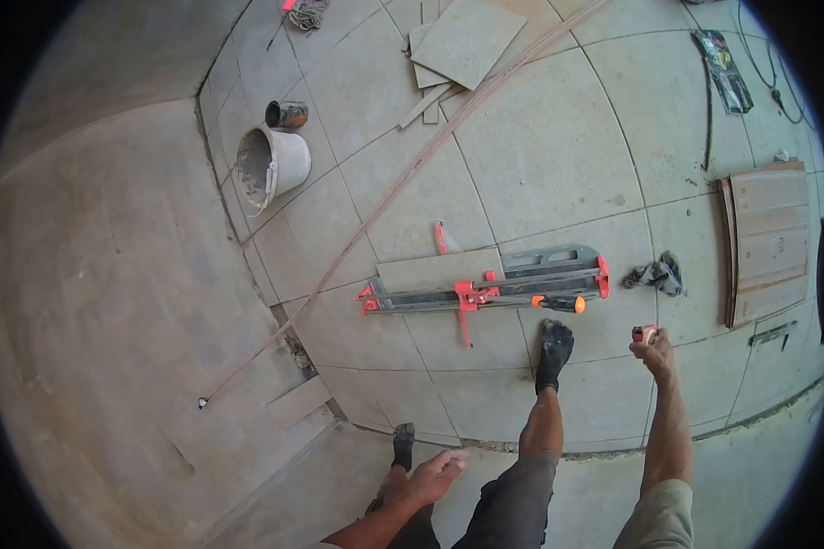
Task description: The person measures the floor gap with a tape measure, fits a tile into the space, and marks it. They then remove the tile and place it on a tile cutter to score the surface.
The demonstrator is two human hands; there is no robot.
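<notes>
At the lower right, my right hand (655, 355) is closed around a small red and black tape measure (644, 334). My left hand (438, 474) is held low in the middle, its fingers pressed together; whether anything is between them I cannot make out. Ahead of my feet lies a red and grey manual tile cutter (467, 295) with an orange and black handle. A cut piece of tile (439, 270) sits on its bed, along the far side of the rails. Neither hand touches the cutter.
A white bucket (288, 165) and a dark can (287, 113) stand at the left. Loose tiles (471, 41) are stacked at the back. A pinkish cord (403, 183) crosses the floor diagonally. Right of the cutter lie a grey rag (657, 274) and flattened cardboard (771, 242).
</notes>
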